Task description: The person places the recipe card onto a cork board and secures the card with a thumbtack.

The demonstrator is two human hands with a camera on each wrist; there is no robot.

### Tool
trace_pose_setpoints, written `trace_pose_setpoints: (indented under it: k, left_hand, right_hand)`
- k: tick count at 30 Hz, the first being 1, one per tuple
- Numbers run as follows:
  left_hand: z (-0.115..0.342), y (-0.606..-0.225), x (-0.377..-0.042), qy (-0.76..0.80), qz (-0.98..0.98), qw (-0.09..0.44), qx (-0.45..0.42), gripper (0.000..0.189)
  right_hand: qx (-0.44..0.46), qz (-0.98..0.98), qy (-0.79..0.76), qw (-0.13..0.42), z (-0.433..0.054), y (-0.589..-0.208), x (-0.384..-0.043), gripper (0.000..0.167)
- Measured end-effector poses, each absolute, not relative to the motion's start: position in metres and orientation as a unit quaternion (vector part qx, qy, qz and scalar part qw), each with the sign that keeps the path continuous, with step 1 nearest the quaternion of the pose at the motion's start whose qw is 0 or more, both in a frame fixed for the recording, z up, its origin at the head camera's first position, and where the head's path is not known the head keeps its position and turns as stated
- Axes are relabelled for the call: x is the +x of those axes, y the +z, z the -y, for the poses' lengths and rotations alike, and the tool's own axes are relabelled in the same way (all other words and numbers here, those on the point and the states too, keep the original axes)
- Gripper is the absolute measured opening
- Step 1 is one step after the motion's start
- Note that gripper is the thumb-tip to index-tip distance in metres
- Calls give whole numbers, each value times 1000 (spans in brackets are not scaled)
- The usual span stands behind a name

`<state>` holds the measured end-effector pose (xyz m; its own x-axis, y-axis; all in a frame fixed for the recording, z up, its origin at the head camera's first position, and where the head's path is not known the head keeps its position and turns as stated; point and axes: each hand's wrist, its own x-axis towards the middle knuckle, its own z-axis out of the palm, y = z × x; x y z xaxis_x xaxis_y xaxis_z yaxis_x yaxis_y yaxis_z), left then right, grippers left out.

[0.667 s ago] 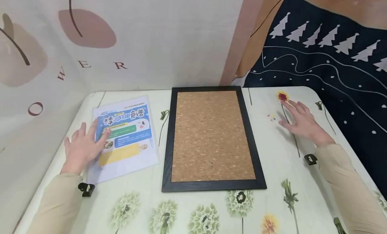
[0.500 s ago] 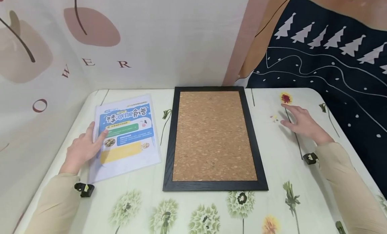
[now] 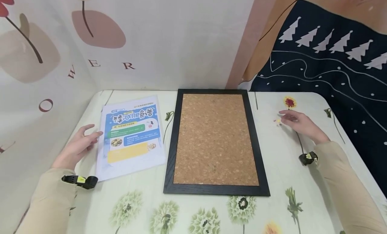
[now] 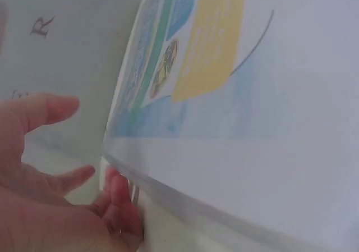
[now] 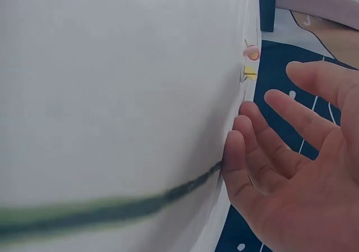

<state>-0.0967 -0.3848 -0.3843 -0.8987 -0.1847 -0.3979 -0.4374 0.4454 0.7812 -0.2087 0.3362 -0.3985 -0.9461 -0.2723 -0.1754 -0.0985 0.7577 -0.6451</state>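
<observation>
Pale printed cloth (image 3: 169,42) hangs behind the flowered table (image 3: 145,185), with a dark, tree-patterned cloth (image 3: 326,67) off to the right. On my left, the sheet (image 3: 131,137) lies flat and slightly turned, beside the black-framed cork board (image 3: 215,138) but apart from it. My left hand (image 3: 75,146) is at the sheet's left edge, thumb and fingers spread apart and gripping nothing; I can't tell whether the fingertips touch it. My right hand (image 3: 302,125) hangs loose and holds nothing, near some tiny pins (image 5: 250,72).

The sheet has a clear, glossy border, so I'd expect it to be light, a bit springy and slippery, likely to skid if pushed. I'd lift one side edge and pinch there, thumb above, fingers beneath. The board looks stiff and heavier; its frame is the place to hold.
</observation>
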Motion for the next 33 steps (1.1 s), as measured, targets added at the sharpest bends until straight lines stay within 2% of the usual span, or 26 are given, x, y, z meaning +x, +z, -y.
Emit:
trace_pose_setpoints:
  k: [5,12,19,28,33]
  left_hand:
    - [387,-393,-98,576,-797,114,-144,74]
    - [379,-403,-93,745,-656,49,-110,69]
    - [381,-405,-91,804,-583,-12,-117,65]
    - [392,-394,-87,822,-549,-14,-151,64]
    - [393,-387,-86,845,-518,-26,-127,59]
  right_hand:
    - [-86,-927,-330,156,-342,-402,-208,51]
    - [-89,-921,-335,178,-346,-403,-207,46]
    - [-81,-921,-329,194,-340,-402,-212,48]
    - [-86,-926,-319,182,-333,-404,-224,44]
    - [-90,-927,-315,180,-330,-404,-230,41]
